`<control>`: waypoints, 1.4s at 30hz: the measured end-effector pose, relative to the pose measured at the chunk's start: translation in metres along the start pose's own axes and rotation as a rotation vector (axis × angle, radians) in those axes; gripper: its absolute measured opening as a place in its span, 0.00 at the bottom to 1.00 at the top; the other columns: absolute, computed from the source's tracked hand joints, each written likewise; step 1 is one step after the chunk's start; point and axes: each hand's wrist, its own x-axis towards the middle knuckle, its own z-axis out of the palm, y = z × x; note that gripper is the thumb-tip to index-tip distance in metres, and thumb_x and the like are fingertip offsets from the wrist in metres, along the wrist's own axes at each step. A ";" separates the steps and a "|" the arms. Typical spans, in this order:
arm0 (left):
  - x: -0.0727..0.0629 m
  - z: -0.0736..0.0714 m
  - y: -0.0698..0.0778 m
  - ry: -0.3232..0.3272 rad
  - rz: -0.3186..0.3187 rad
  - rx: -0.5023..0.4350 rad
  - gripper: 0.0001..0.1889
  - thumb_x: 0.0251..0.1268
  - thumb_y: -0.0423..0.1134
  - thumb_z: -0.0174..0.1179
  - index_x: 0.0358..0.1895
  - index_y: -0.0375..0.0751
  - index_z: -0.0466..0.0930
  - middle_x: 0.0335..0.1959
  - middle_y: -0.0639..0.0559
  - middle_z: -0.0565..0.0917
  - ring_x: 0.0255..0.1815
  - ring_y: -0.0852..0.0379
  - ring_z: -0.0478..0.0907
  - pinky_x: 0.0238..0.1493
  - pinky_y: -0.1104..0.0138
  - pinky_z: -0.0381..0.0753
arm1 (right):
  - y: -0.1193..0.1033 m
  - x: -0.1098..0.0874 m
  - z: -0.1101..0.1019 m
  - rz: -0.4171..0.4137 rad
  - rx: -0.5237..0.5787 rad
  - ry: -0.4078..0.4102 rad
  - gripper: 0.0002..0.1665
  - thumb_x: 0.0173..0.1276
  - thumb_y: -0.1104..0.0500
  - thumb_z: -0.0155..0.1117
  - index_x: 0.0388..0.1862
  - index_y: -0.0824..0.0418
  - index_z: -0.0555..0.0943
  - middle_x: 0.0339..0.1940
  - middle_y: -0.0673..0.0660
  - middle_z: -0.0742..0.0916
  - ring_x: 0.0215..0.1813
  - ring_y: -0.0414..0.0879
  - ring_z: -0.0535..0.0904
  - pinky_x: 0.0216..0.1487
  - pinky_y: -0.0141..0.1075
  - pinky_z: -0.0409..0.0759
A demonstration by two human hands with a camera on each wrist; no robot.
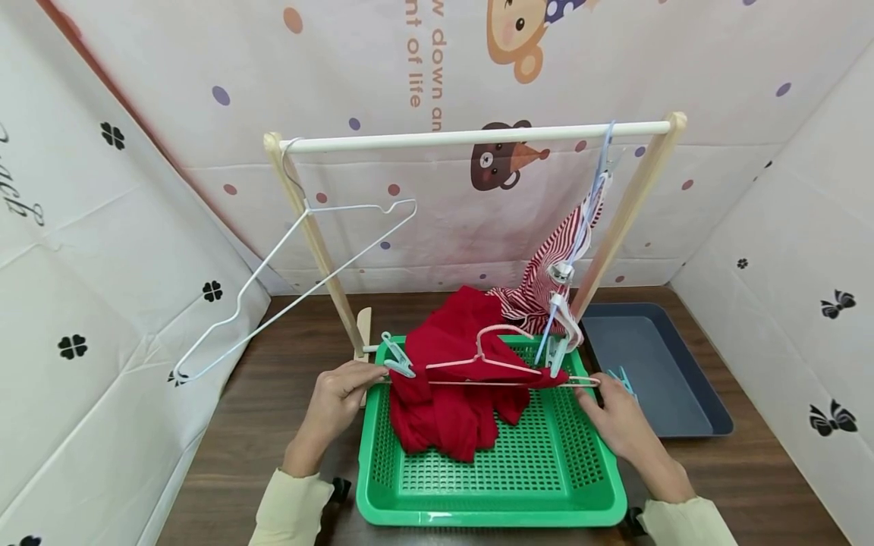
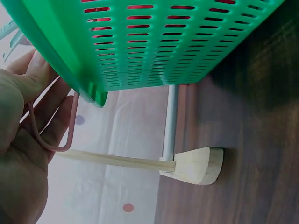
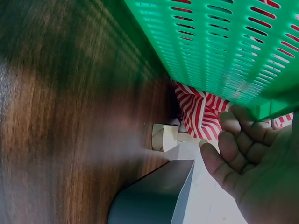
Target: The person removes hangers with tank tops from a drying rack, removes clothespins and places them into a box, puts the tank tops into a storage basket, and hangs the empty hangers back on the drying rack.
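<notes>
A pink clothes hanger lies across the green basket, its hook toward the back. Red cloth is bunched on and around the hanger, mostly inside the basket. One light blue clothespin sits at the cloth's left edge, and another clothespin is at its right. My left hand grips the hanger's left end; the left wrist view shows the end loop against the palm. At the right end, my right hand holds the hanger between thumb and fingers, though the right wrist view hides that contact.
Behind the basket stands a rack with a white rail. A white hanger hangs at its left, and a striped red-and-white garment with clips at its right. A dark grey tray holding a blue clothespin lies right of the basket.
</notes>
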 end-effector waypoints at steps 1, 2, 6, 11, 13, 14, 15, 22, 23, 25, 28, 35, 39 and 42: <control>0.000 0.000 0.000 -0.004 -0.002 -0.010 0.19 0.52 0.11 0.70 0.47 0.30 0.92 0.41 0.44 0.92 0.42 0.47 0.90 0.56 0.74 0.81 | 0.000 0.000 0.000 -0.007 -0.004 0.005 0.22 0.84 0.52 0.57 0.57 0.73 0.77 0.50 0.68 0.84 0.48 0.60 0.80 0.43 0.57 0.79; 0.000 0.000 0.000 -0.008 -0.006 -0.020 0.19 0.53 0.11 0.70 0.47 0.30 0.92 0.41 0.44 0.92 0.42 0.47 0.90 0.56 0.74 0.81 | 0.001 0.000 -0.001 -0.013 -0.008 0.009 0.22 0.84 0.53 0.58 0.57 0.73 0.78 0.49 0.68 0.85 0.48 0.60 0.80 0.43 0.57 0.79; 0.000 0.002 -0.001 -0.017 -0.012 -0.028 0.18 0.54 0.11 0.70 0.47 0.30 0.92 0.41 0.44 0.92 0.42 0.46 0.90 0.55 0.75 0.81 | 0.003 0.000 -0.003 -0.034 -0.022 0.018 0.23 0.83 0.52 0.60 0.57 0.73 0.79 0.50 0.69 0.85 0.52 0.65 0.81 0.46 0.62 0.80; -0.001 0.002 -0.001 -0.003 0.004 -0.013 0.19 0.51 0.11 0.71 0.46 0.29 0.92 0.40 0.43 0.92 0.40 0.46 0.90 0.54 0.75 0.82 | 0.005 -0.001 -0.008 -0.083 0.003 0.064 0.22 0.84 0.53 0.56 0.60 0.72 0.79 0.51 0.67 0.84 0.51 0.62 0.80 0.47 0.60 0.79; -0.001 0.003 -0.001 -0.003 0.004 -0.014 0.19 0.51 0.11 0.71 0.47 0.29 0.91 0.40 0.43 0.92 0.40 0.45 0.90 0.54 0.74 0.82 | 0.006 -0.001 -0.010 -0.117 0.016 0.123 0.20 0.84 0.56 0.55 0.60 0.71 0.80 0.50 0.64 0.84 0.49 0.58 0.79 0.46 0.56 0.78; -0.001 0.002 -0.001 -0.005 0.003 -0.014 0.19 0.51 0.11 0.71 0.47 0.29 0.91 0.40 0.43 0.92 0.40 0.45 0.90 0.54 0.74 0.82 | 0.005 0.000 -0.011 -0.135 0.021 0.158 0.19 0.83 0.57 0.55 0.60 0.70 0.80 0.49 0.63 0.84 0.48 0.57 0.78 0.46 0.54 0.77; -0.001 0.002 -0.001 -0.005 0.001 -0.014 0.19 0.51 0.11 0.71 0.47 0.28 0.91 0.40 0.43 0.92 0.40 0.45 0.90 0.54 0.75 0.82 | 0.005 0.000 -0.012 -0.150 0.027 0.191 0.18 0.83 0.58 0.55 0.60 0.70 0.81 0.49 0.63 0.84 0.48 0.55 0.78 0.46 0.52 0.76; 0.000 0.002 0.000 -0.007 -0.007 -0.014 0.19 0.52 0.11 0.71 0.47 0.29 0.91 0.41 0.43 0.92 0.40 0.47 0.90 0.53 0.75 0.82 | -0.009 0.001 -0.017 -0.188 0.127 0.356 0.11 0.81 0.63 0.60 0.55 0.64 0.85 0.50 0.57 0.86 0.50 0.34 0.76 0.51 0.33 0.72; 0.000 0.002 0.000 -0.008 -0.008 -0.015 0.19 0.52 0.11 0.70 0.47 0.29 0.91 0.41 0.43 0.92 0.40 0.47 0.90 0.53 0.74 0.82 | -0.012 0.000 -0.017 -0.184 0.146 0.362 0.10 0.81 0.63 0.61 0.54 0.63 0.85 0.50 0.56 0.87 0.50 0.31 0.76 0.51 0.29 0.72; 0.000 0.002 0.000 -0.011 -0.008 -0.016 0.19 0.53 0.12 0.70 0.47 0.29 0.91 0.41 0.43 0.92 0.40 0.47 0.90 0.53 0.74 0.83 | -0.017 0.000 -0.018 -0.169 0.169 0.354 0.10 0.82 0.62 0.61 0.55 0.62 0.86 0.51 0.55 0.87 0.50 0.27 0.76 0.50 0.25 0.72; 0.000 0.001 0.000 -0.016 -0.017 -0.019 0.18 0.54 0.12 0.70 0.47 0.30 0.91 0.41 0.43 0.92 0.40 0.47 0.90 0.53 0.75 0.82 | -0.026 0.000 -0.022 -0.136 0.183 0.299 0.13 0.84 0.57 0.61 0.58 0.61 0.85 0.53 0.53 0.87 0.50 0.27 0.77 0.51 0.25 0.73; -0.001 0.000 -0.001 -0.021 -0.029 -0.010 0.18 0.54 0.12 0.70 0.47 0.29 0.91 0.41 0.43 0.92 0.40 0.48 0.90 0.53 0.75 0.82 | -0.038 0.004 -0.034 -0.078 0.166 0.086 0.20 0.86 0.48 0.58 0.66 0.58 0.83 0.55 0.55 0.87 0.52 0.44 0.82 0.49 0.37 0.81; -0.002 0.000 -0.001 -0.025 -0.034 0.004 0.19 0.52 0.12 0.71 0.47 0.30 0.91 0.41 0.44 0.92 0.40 0.49 0.90 0.53 0.75 0.82 | -0.041 0.008 -0.042 -0.058 0.181 -0.007 0.24 0.86 0.47 0.58 0.69 0.60 0.81 0.59 0.59 0.87 0.57 0.55 0.84 0.53 0.47 0.83; -0.002 0.000 -0.002 -0.027 -0.038 0.009 0.20 0.52 0.12 0.71 0.48 0.30 0.91 0.41 0.45 0.92 0.40 0.50 0.90 0.52 0.75 0.82 | -0.044 0.012 -0.046 -0.044 0.192 -0.058 0.27 0.86 0.45 0.57 0.70 0.62 0.79 0.62 0.62 0.86 0.60 0.59 0.83 0.56 0.56 0.82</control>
